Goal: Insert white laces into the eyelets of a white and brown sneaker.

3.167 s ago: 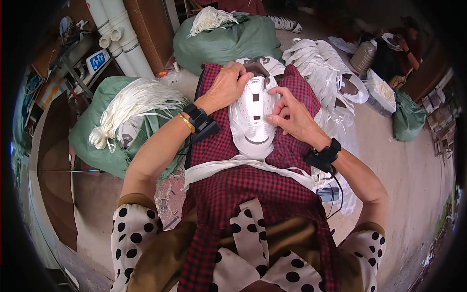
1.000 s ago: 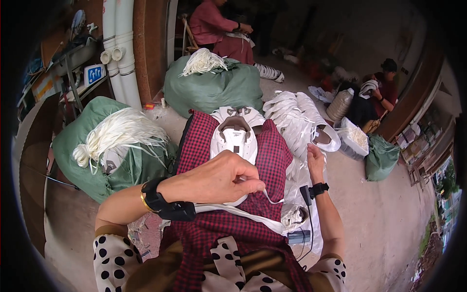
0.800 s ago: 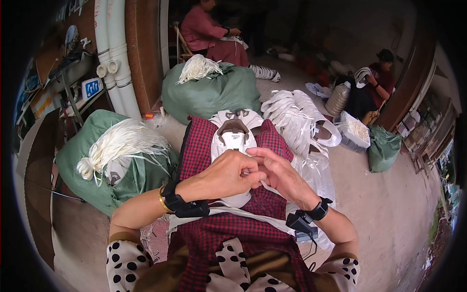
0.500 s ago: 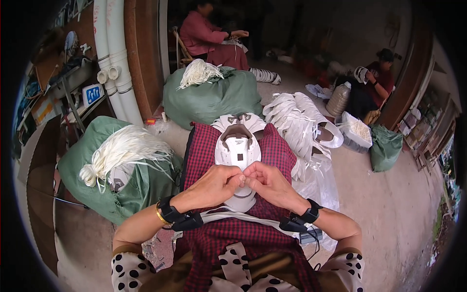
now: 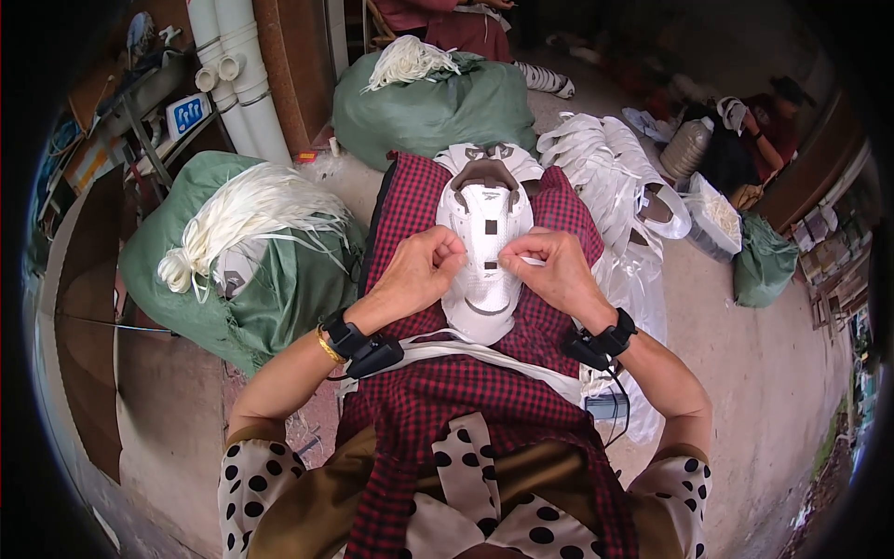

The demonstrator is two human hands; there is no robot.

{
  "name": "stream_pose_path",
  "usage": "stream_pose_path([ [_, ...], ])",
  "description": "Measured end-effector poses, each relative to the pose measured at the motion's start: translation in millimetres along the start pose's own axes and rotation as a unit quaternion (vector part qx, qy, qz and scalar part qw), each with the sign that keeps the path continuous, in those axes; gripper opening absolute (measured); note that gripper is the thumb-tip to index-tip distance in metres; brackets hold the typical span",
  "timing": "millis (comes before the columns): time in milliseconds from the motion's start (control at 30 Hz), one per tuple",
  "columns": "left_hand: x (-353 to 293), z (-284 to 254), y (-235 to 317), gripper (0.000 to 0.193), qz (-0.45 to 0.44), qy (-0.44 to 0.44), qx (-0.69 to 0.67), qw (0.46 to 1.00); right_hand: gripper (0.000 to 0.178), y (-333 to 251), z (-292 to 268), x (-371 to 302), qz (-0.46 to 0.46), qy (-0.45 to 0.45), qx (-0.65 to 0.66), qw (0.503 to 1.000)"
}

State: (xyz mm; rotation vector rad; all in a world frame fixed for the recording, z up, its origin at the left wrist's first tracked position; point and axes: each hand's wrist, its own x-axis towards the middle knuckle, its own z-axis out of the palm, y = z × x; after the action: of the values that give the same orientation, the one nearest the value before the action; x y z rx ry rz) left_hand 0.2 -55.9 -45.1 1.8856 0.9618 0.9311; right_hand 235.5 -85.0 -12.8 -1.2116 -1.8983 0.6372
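A white sneaker (image 5: pixel 477 291) lies on the red and black checked cloth (image 5: pixel 391 359) over my lap, its toe toward me and its collar away. Two small dark squares show along its tongue. At its left edge my left hand (image 5: pixel 419 272) has thumb and forefinger pinched together. My right hand (image 5: pixel 557 270) pinches likewise at the right edge, beside the lower dark square. What the fingertips hold, if anything, is too small to make out. White laces (image 5: pixel 521 361) lie across my lap below the toe. Another white shoe part (image 5: pixel 456 156) rests behind the collar.
Green sacks stand at left (image 5: pixel 186 317) and beyond my lap (image 5: pixel 433 112), each topped with white laces. Stacked white shoe uppers (image 5: pixel 596 158) lie to the right, near a box of pale pieces (image 5: pixel 715 224) and a smaller green sack (image 5: pixel 765 261). Two people sit farther back.
My hands have parted from above the shoe's middle to its two sides, uncovering the lower dark square. The whole view has shifted, with the scene now higher in the picture.
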Motion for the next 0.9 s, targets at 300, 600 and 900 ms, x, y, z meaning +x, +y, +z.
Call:
stream_pose_path([
  [300, -3, 4, 7, 0.013, -0.03, 0.013, 0.03, 0.999, 0.011, 3, 2, -10, -0.004, 0.021, 0.001, 1.0],
  [600, 0, 9, 0, 0.013, 0.008, 0.027, 0.044, 0.999, 0.011, 8, 4, -9, -0.014, 0.032, -0.033, 0.999],
  [900, 1, 11, -3, 0.013, 0.002, 0.031, 0.044, 0.999, 0.011, 9, 7, -8, -0.07, 0.042, -0.087, 0.993],
])
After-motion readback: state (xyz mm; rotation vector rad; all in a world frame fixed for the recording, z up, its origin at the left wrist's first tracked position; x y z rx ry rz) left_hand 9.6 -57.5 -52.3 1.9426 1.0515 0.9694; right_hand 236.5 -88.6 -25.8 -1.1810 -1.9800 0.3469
